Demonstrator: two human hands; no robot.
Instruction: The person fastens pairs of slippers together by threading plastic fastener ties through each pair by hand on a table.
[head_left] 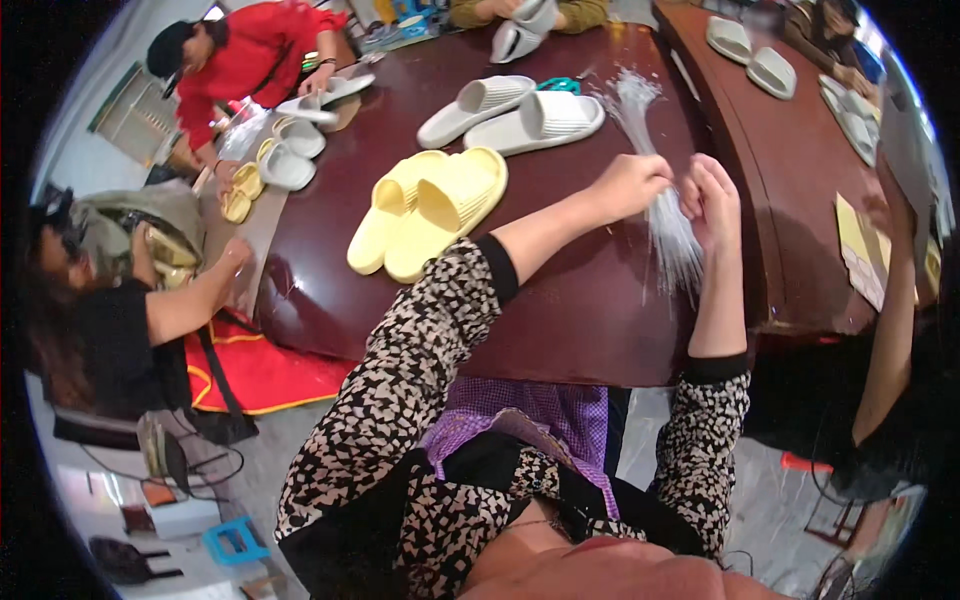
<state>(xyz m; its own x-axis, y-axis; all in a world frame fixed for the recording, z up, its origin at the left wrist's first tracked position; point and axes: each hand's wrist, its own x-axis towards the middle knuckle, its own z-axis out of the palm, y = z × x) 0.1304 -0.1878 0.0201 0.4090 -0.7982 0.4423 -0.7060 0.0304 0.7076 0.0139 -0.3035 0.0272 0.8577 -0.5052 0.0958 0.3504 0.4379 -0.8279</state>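
My left hand [632, 185] and my right hand [713, 198] meet over a dark red-brown table [580, 300]. Both pinch a bundle of thin clear plastic strands [672, 235] that fans out below my fingers toward the table's near edge. A second loose heap of the same strands [632, 100] lies farther back on the table. Left of my left forearm sits a pair of yellow slide sandals [430, 208], side by side. Behind them lies a pair of white slide sandals [515, 110].
A teal tool [560, 85] lies beyond the white pair. More pale sandals [750, 55] sit at the back right and near a person in red [250, 60] at the back left. A person in black [110, 320] sits left; another arm [895, 330] reaches in at right.
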